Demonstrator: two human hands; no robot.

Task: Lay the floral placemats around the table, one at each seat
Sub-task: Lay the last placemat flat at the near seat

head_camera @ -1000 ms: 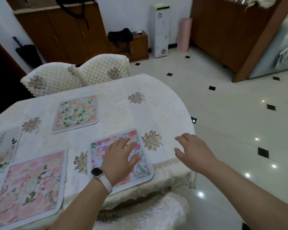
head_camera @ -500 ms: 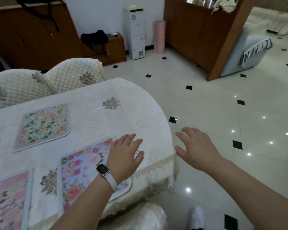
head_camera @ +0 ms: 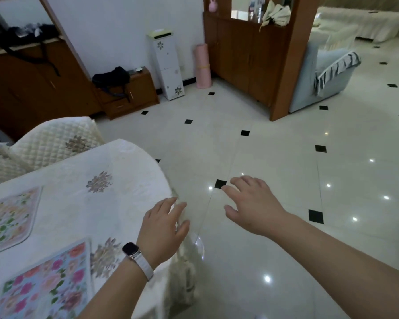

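A view from a head-worn camera looks down over a person's two bare arms toward a dining counter (head_camera: 83, 203) at the left and a shiny tiled floor (head_camera: 274, 171) at the right.

The counter wears a cream cloth with embroidered flower motifs. Two floral placemats lie flat on it. The near placemat (head_camera: 46, 286), pale blue with pink and red roses, sits at the near left edge of the view. The far placemat (head_camera: 7, 217), cream with green leaves and orange blossoms, lies farther back, cut off by the left edge. The two are apart, with bare cloth between them.

The left hand (head_camera: 164, 229) hovers palm down over the counter's right edge, fingers spread and holding nothing; its grip is slack and empty. A watch (head_camera: 130, 249) with a pale strap sits on that wrist. The right hand (head_camera: 251, 203) floats over the floor, well clear of the counter, fingers also spread and empty.

Behind the counter stands a quilted cream chair (head_camera: 55, 141). Farther back, against a white wall, are a low wooden cabinet (head_camera: 134, 93) with a dark bag (head_camera: 111, 77) on it, a tall white flower-printed unit (head_camera: 167, 65), and a pink rolled mat (head_camera: 203, 65) standing upright. A wooden divider (head_camera: 251, 54) and a pale blue sofa (head_camera: 325, 72) fill the far right. No writing can be read.
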